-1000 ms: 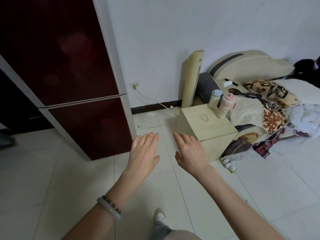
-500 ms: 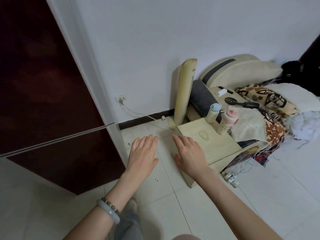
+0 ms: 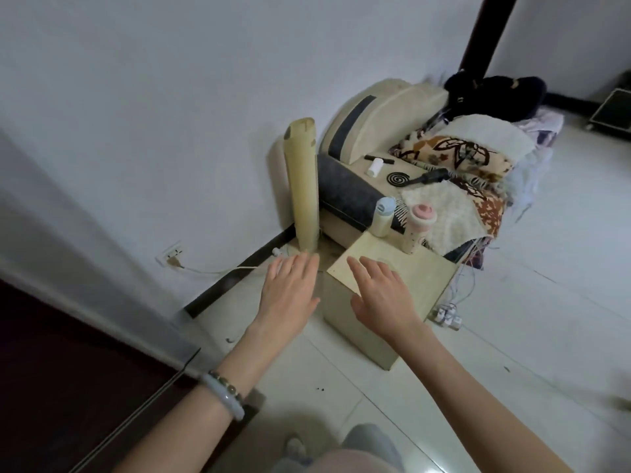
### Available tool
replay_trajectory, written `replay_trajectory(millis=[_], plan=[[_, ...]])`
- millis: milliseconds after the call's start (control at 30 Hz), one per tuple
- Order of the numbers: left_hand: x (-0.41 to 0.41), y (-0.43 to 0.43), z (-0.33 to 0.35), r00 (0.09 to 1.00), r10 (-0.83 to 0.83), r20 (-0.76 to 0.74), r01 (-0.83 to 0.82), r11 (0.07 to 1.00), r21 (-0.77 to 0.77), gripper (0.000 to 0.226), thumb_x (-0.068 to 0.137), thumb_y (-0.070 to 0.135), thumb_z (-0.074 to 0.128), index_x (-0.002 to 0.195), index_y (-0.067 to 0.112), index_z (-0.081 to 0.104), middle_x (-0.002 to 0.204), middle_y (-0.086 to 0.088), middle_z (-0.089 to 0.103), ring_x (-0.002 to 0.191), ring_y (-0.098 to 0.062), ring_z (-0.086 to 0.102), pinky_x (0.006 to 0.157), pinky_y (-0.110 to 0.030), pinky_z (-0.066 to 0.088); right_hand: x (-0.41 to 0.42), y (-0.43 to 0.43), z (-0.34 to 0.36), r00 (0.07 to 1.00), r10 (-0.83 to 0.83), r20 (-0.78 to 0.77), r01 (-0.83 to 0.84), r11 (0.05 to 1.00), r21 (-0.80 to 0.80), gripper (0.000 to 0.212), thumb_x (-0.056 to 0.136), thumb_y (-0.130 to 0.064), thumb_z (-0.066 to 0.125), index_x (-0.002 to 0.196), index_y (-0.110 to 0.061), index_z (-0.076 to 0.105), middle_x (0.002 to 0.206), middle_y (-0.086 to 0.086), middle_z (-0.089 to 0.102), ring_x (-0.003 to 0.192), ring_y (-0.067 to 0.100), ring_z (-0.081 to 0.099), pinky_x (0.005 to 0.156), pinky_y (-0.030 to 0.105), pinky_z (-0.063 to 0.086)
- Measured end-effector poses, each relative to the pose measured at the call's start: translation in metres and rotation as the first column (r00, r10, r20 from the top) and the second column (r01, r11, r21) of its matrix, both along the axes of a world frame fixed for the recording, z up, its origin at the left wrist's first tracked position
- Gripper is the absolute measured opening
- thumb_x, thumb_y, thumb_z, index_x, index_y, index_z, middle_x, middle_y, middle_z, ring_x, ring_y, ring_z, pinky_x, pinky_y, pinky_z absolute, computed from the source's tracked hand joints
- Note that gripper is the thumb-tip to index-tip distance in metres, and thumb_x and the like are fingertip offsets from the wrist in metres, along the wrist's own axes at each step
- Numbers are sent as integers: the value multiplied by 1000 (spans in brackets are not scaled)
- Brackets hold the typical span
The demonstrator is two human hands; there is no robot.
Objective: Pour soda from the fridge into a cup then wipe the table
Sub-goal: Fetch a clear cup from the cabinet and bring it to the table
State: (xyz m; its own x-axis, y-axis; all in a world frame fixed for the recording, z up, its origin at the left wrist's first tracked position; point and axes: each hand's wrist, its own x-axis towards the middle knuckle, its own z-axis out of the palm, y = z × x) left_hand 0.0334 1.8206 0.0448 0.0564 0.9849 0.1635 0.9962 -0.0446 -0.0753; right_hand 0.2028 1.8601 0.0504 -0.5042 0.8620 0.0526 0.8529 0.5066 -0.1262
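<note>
Both hands, left hand (image 3: 290, 295) and right hand (image 3: 382, 295), hover apart, open and empty over the small counter (image 3: 409, 278). No soda shows; the fridge (image 3: 68, 370) sits near left. Reaching carelessly could topple the two bottles (image 3: 384, 218) at the counter's far edge.

Fridge (image 3: 68, 370): dark red. The surface (image 3: 396, 268) is pale cream wood; on it stand a cream bottle (image 3: 384, 218) with a light blue cap and a cream bottle (image 3: 418, 230) with a pink cap. The blanket (image 3: 454, 155) carries a brown, cream and black butterfly pattern; the bracelet (image 3: 225, 396) is pale jade.
</note>
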Motion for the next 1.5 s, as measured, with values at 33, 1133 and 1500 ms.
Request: replay_trajectory(millis=[33, 1133, 1500], plan=[[-3, 9, -1, 1000, -25, 1, 25, 1000, 1, 74, 83, 41, 64, 143, 14, 30, 147, -4, 38, 135, -20, 35, 112, -37, 19, -3, 3, -1, 999, -34, -5, 34, 999, -10, 61, 85, -16, 48, 143, -15, 29, 138, 7, 43, 126, 27, 40, 100, 34, 36], [54, 379, -179, 860, -300, 414, 465, 794, -391, 81, 80, 44, 69, 144, 19, 28, 147, -3, 39, 133, -24, 36, 108, -40, 27, 113, 255, -177, 770, -621, -148, 507, 735, -450, 60, 85, -8, 57, 142, -11, 36, 138, 9, 46, 125, 27, 43, 98, 36, 43], [90, 431, -327, 812, -120, 571, 487, 680, -549, 92, 73, 41, 77, 145, 17, 25, 148, -4, 36, 134, -22, 33, 107, -35, 29, 116, 313, -326, 472, -861, -191, 504, 441, -742, 64, 80, -6, 61, 140, -16, 39, 137, 7, 46, 125, 21, 45, 103, 38, 42]])
